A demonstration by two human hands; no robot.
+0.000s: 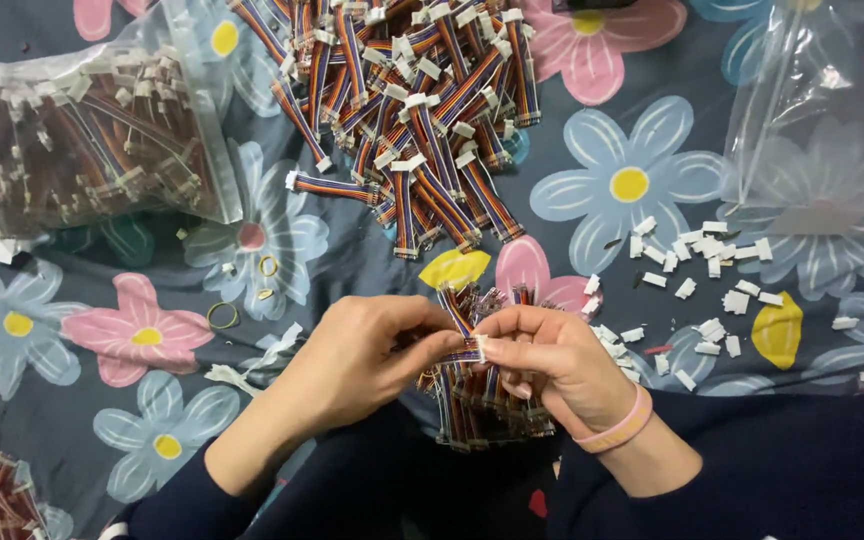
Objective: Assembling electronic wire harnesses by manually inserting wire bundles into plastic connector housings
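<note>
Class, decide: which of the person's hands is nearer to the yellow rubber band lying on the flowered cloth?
Left. The left hand lies just right of the rubber band; the right hand is farther right, beyond the left hand.

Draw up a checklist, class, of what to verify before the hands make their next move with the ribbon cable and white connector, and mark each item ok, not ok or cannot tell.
1. Left hand grips the rainbow ribbon cable: ok.
2. Right hand pinches the white connector at the cable's end: ok.
3. Connector fully seated on the wires: cannot tell, fingers cover the joint.
4. Loose white connectors lie within reach on the right: ok.
5. Pile of ribbon cables lies ahead on the flowered cloth: ok.
6. Finished cables gathered under the hands: ok.
</note>
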